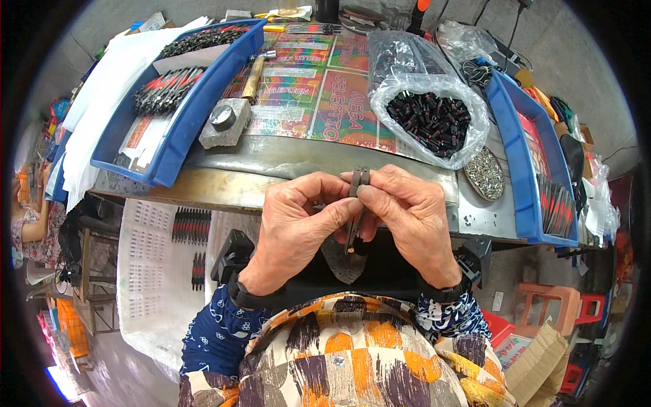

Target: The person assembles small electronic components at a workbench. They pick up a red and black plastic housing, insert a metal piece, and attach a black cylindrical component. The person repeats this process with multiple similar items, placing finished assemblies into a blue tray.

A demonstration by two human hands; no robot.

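Observation:
In front of my chest, near the metal table edge point(271, 178), both hands grip one slim dark metal piece point(361, 178). It stands on end and looks like two narrow strips side by side, with a small brass-coloured round tip point(350, 250) at its lower end. My left hand point(291, 214) pinches it between thumb and fingers. From the other side, my right hand point(410, 210) presses its thumb against the upper part. The curled fingers hide much of its middle, so its exact kind is unclear.
Blue trays of slim black-and-red pieces stand at left point(175, 139) and right point(521, 180). Between them lie a hammer point(253, 80), a stone block with a metal disc point(234, 129), a plastic bag of black parts point(428, 125) and a dish of small metal pieces point(484, 175). A white crate point(142, 264) sits below left.

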